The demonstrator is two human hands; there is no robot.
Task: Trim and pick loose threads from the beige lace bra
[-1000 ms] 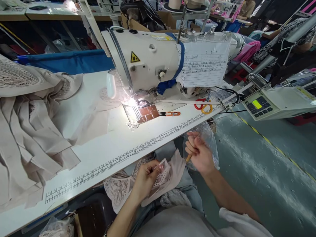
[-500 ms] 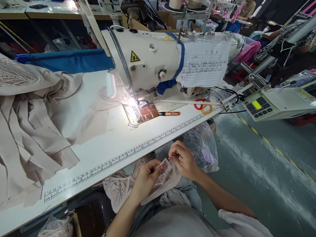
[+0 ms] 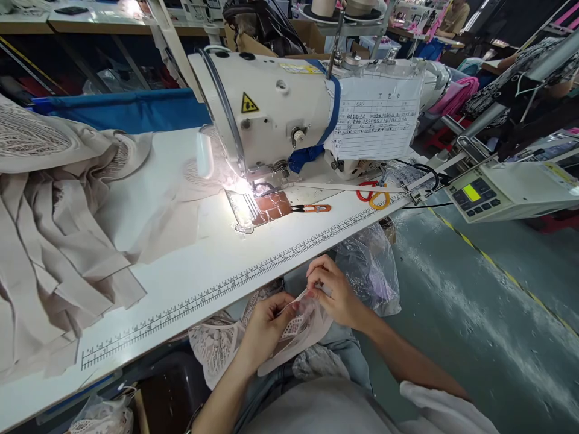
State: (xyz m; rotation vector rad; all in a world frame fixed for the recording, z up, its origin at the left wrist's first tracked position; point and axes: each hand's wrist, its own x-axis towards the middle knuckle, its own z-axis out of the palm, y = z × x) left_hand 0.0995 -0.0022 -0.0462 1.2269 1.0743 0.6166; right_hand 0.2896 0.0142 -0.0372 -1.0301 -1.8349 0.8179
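Note:
My left hand (image 3: pixel 270 323) pinches the edge of a pale beige lace fabric piece (image 3: pixel 304 325) between thumb and fingers, over my lap. On the same piece's upper edge, my right hand (image 3: pixel 337 293) is closed in a pinch, close to the left one. The fabric hangs down below both hands, with a sheer band and a perforated lace part showing. More lace (image 3: pixel 216 348) spreads to the left under my left forearm. Both hands are just off the front edge of the sewing table (image 3: pixel 212 271).
A lit sewing machine (image 3: pixel 266 114) stands on the table. Near its needle lie orange thread snips (image 3: pixel 311 208) and red-and-yellow-handled scissors (image 3: pixel 379 196). Beige fabric strips (image 3: pixel 58 253) are heaped at left. A control panel (image 3: pixel 474 193) juts out right; a clear plastic bag (image 3: pixel 373 271) hangs below the table edge.
The fabric edge between my hands has turned; the lace corner that stood up at my left thumb now lies folded under a sheer layer. My right hand has shifted slightly left.

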